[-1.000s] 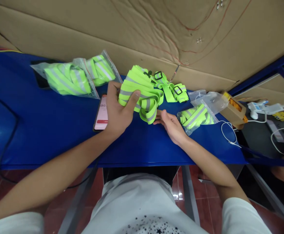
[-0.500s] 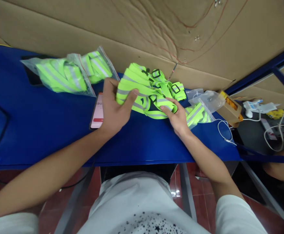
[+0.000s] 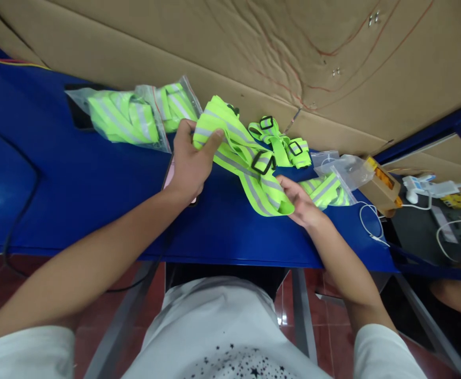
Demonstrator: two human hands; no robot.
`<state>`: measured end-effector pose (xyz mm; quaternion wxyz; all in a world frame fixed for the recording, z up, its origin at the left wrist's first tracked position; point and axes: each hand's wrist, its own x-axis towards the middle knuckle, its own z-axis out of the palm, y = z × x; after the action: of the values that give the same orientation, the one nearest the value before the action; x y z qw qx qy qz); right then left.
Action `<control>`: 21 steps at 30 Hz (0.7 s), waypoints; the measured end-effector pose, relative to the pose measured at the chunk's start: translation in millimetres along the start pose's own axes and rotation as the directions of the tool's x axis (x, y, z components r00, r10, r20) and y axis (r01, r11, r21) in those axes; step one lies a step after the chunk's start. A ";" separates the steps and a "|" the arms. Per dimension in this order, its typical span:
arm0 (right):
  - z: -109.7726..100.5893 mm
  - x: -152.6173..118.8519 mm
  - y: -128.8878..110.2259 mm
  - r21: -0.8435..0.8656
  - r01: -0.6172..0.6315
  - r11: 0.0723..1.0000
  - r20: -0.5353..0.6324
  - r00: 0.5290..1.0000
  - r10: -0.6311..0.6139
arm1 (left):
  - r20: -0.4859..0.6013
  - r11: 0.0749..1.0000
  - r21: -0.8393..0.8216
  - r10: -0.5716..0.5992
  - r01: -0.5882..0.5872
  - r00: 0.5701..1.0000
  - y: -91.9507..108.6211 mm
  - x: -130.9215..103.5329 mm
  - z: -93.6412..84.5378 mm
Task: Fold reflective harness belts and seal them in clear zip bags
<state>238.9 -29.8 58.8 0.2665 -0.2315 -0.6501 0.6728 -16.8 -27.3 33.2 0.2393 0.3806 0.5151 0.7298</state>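
Observation:
My left hand [image 3: 193, 160] grips a folded bundle of neon-yellow reflective strap [image 3: 234, 142], thumb on top and fingers beneath. Silver stripes run along it, and a black buckle [image 3: 264, 162] sits on its front face. At the bundle's drooping right end, my right hand [image 3: 299, 201] has its fingers curled against the strap loop, partly hidden by it. Behind the bundle, a second reflective strap piece [image 3: 280, 147] with black buckles lies on the blue table [image 3: 222, 231]. A phone [image 3: 170, 171] is mostly covered by my left hand.
Two clear zip bags of reflective straps [image 3: 123, 118] lie at the back left, over a dark flat object. Another bagged strap [image 3: 327, 189], a small cardboard box [image 3: 380, 184] and a white cable [image 3: 368, 223] are at right. A cardboard wall [image 3: 155, 47] stands behind.
The held bundle has come away from the buckled strap piece behind it, and its right end now hangs lower. My right hand has moved down and slightly right. The camera view has shifted left.

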 end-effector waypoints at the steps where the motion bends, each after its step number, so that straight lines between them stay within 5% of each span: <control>1: -2.4 0.2 -0.9 0.057 -0.038 0.998 -0.030 0.999 0.040 | 0.011 1.000 -0.014 0.005 -0.005 1.000 2.1 0.5 -0.5; 5: -9.9 1.5 -3.7 -0.070 -0.071 0.995 -0.067 0.996 0.066 | 0.063 0.996 -0.084 0.016 -0.010 0.998 10.8 3.5 -3.8; 8: -8.5 3.7 -2.2 -0.333 0.007 0.943 -0.216 0.973 -0.084 | 0.074 0.996 -0.082 0.023 -0.017 0.997 14.0 6.1 -6.0; 13: -8.5 7.5 1.2 -0.679 -0.021 0.734 -0.518 0.723 -0.458 | 0.081 0.999 -0.038 0.020 -0.017 0.996 8.4 6.3 -6.4; 18: -35.8 10.9 1.4 -0.754 -0.115 0.647 -0.606 0.500 -0.618 | 0.120 0.999 0.030 -0.038 0.035 0.992 4.4 -6.0 -1.7; 21: -50.6 12.2 3.5 -0.777 -0.146 0.612 -0.611 0.405 -0.680 | 0.159 0.988 0.039 -0.154 0.149 0.975 8.5 -15.9 2.8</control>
<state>262.9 16.2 53.4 0.5597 -0.5055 -0.6533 0.0667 -4.6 -40.5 36.7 0.3300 0.4012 0.5312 0.6693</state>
